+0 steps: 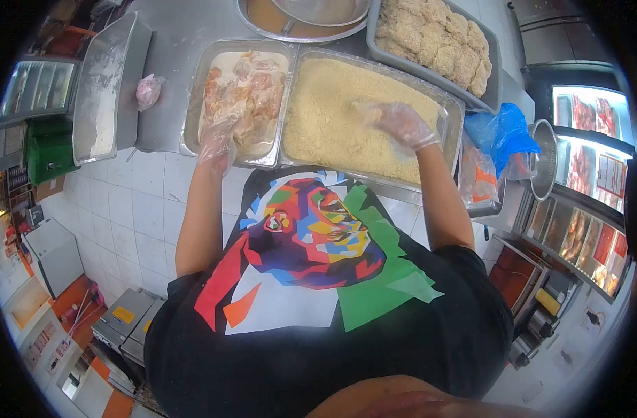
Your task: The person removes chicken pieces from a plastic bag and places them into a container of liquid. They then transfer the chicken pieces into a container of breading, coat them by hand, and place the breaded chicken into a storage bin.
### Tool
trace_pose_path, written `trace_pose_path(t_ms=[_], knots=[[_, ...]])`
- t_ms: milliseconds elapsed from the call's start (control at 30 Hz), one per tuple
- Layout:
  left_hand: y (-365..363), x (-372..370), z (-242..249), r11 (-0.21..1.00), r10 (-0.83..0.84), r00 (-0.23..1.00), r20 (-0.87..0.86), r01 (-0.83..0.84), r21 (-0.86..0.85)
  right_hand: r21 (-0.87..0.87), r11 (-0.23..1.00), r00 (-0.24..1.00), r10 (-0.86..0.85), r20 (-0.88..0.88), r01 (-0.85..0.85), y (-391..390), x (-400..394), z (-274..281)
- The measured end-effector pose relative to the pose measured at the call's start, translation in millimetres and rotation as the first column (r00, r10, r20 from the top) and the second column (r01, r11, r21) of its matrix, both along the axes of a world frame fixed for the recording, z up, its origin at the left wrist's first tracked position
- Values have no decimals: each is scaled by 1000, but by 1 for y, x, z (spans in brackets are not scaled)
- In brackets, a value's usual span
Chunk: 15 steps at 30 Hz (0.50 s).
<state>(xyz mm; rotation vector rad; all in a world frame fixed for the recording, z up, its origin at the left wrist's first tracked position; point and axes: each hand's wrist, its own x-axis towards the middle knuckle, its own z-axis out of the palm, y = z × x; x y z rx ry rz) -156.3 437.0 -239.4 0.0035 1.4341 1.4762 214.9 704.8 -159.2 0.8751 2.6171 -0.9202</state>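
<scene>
My left hand (pixel 219 139), in a clear plastic glove, reaches over the near left rim of a metal tray (pixel 191 132). Its fingers are among pieces of raw chicken (pixel 252 87) lying in a pale liquid, and their tips blend in with the meat. Over a wider metal tray (pixel 459 125) of yellowish breading (pixel 332 97), my right hand (pixel 402 124) wears the same kind of glove. Motion blurs this hand, but its fingers stretch out leftward, low over the breading.
Breaded pieces (pixel 433 42) fill a grey tub (pixel 496 70) at the back right. Metal bowls (pixel 301 35) stand at the back. A flour-dusted container (pixel 106 83) and a small tied bag (pixel 150 92) sit left. A blue plastic bag (pixel 503 136) and a metal strainer (pixel 545 160) are right.
</scene>
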Motion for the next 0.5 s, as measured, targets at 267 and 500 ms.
trace_pose_path(t_ms=[267, 500], knots=[[7, 6, 23, 999, 25, 1000, 18, -24, -36, 257, 955, 989, -137, -64, 149, -33, -12, -55], [-3, 7, 38, 998, 30, 998, -53, -33, -59, 477, 875, 996, -62, -61, 84, -76, -44, -77]])
